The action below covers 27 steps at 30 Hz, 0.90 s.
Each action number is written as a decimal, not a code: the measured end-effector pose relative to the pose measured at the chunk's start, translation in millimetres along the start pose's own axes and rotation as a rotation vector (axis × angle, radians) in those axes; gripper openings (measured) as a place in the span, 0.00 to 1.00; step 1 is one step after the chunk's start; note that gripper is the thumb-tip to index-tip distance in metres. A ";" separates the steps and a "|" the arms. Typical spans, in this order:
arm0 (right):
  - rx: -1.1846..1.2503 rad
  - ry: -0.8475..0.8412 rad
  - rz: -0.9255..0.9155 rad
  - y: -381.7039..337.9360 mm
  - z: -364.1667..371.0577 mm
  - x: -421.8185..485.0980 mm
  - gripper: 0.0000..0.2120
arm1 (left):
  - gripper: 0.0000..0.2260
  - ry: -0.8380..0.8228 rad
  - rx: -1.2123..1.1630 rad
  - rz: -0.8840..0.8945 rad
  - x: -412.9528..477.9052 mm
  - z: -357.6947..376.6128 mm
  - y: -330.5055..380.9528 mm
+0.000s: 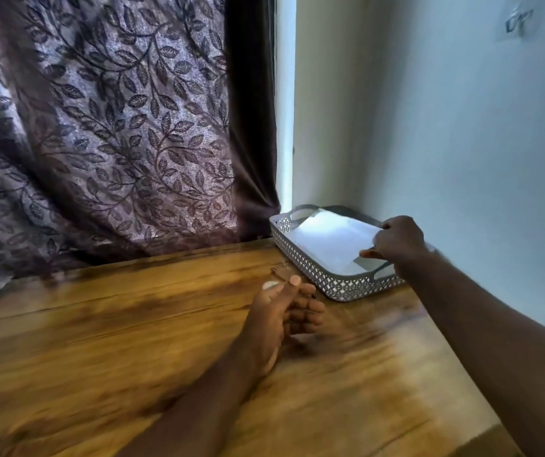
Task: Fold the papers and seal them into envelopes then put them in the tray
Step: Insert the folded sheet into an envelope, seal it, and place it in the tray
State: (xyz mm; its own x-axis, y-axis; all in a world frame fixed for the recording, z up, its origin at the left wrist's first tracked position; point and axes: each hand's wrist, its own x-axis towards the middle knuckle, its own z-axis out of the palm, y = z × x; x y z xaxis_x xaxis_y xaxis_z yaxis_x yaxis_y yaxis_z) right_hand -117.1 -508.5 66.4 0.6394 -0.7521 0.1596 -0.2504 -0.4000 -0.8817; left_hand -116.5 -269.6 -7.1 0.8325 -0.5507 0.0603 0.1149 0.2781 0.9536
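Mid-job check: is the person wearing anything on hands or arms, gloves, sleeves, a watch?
Nothing worn shows. The left hand and right hand are bare, no gloves or rings; the left forearm and right forearm are bare to the frame edge, no sleeves, watch or bands. Left nails look short, unpainted. Blur could hide small details.

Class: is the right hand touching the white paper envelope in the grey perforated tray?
Touching. The head view shows the right hand pinching a corner of the white paper envelope.
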 end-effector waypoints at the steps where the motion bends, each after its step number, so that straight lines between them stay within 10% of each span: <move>1: 0.020 -0.027 -0.002 0.9 3.9 4.5 0.09 | 0.25 -0.006 0.005 0.009 1.3 0.2 0.4; 7: -0.182 -0.108 -0.046 -8.0 16.7 8.7 0.01 | 0.14 -0.012 0.037 0.035 1.8 0.4 -2.5; 18: -0.880 -0.123 -0.176 -3.9 40.0 6.2 0.14 | 0.12 -0.004 0.120 0.198 4.2 -4.0 -7.2; 27: -0.588 0.014 -0.368 -16.2 30.3 -16.7 0.07 | 0.10 0.225 0.338 0.431 10.6 -11.0 -7.1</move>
State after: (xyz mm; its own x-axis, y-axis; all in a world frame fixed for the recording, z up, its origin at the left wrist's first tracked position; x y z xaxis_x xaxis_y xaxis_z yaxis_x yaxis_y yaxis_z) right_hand -101.7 -473.6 64.5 0.7499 -0.5178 0.4116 -0.3737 -0.8451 -0.3823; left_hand -102.6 -268.8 -16.5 0.8646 -0.2530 0.4341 -0.4074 0.1527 0.9004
